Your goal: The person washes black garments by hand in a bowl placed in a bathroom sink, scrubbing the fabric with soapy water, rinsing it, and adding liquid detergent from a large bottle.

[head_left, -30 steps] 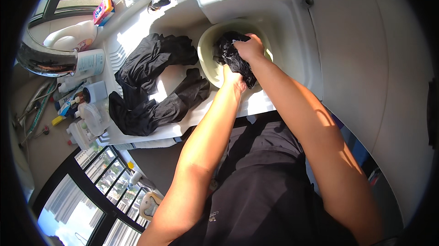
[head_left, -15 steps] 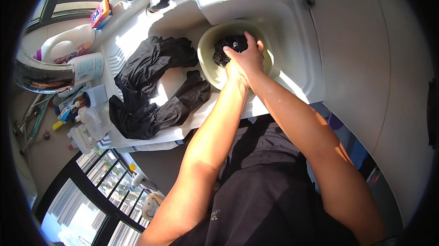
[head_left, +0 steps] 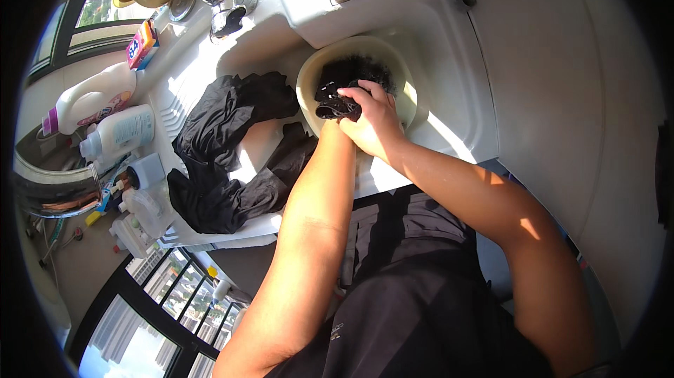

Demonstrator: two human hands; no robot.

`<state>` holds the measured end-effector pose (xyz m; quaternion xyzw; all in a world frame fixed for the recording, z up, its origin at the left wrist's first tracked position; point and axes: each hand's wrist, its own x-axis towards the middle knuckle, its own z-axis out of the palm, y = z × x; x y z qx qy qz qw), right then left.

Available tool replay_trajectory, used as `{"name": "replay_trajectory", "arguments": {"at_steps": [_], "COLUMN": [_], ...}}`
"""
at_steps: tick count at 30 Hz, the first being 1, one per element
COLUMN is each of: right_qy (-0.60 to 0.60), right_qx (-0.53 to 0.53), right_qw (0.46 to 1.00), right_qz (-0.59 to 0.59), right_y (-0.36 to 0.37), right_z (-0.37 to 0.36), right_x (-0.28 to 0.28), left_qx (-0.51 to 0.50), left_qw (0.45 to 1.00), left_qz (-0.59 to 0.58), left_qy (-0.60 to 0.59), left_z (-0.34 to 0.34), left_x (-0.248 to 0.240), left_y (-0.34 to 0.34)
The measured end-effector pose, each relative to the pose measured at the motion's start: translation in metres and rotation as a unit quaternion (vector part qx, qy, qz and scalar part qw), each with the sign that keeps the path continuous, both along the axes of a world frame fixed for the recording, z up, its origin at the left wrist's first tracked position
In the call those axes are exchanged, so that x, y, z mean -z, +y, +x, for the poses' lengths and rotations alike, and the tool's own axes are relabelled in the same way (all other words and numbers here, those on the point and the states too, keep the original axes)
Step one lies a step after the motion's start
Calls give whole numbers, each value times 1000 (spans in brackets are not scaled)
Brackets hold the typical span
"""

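Note:
A pale cream plastic basin (head_left: 305, 90) stands in the white sink, with wet black cloth (head_left: 338, 105) bunched inside it. My right hand (head_left: 375, 113) is closed on that cloth, thumb and fingers curled over its near edge. Beneath the cloth and my right hand, my left hand (head_left: 338, 129) reaches into the basin; its fingers are hidden. Dark, blurred material with small light flecks fills the far part of the basin. To the left, a large black garment (head_left: 232, 115) lies crumpled over the ribbed washboard slope and front rim of the sink.
A chrome faucet (head_left: 232, 9) arches over the far left. Along the left ledge stand a small colourful box (head_left: 142, 44), a white detergent jug (head_left: 98, 97), a white bottle (head_left: 123, 132) and several smaller containers. A tiled wall (head_left: 547, 83) borders the sink's right side.
My right hand has turned and closed over the cloth, which is now bunched nearer the basin's front. My left hand has slipped under it. The view has shifted slightly.

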<state>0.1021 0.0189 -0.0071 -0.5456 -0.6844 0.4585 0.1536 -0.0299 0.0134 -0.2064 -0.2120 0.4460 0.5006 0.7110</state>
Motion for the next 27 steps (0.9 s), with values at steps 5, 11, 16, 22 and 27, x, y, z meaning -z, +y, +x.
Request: {"name": "replay_trajectory", "arguments": {"at_steps": [5,11,16,22,27], "right_qy": [-170,-153,-118,-96,-145], "right_qx": [27,2,-21,14,73], "right_qw": [962,986,984,963,969], "right_qz": [-211,65,-131,-250,-186], "right_y": [48,81,72,46,76], "right_z": [-42,-52,-24,-22,-43], "right_x": [54,106,90,56,85], "left_qx": [-47,-47,-108,-83,-39], "left_qw": [996,978,993,995,990], "left_qz": [-70,-170,25,9,-116], "left_qy": [33,115,-47,-54,76], "left_z": [27,12,19,11,6], "left_x": [23,39,26,10,2], "left_y": [0,12,2,-7,6]}}
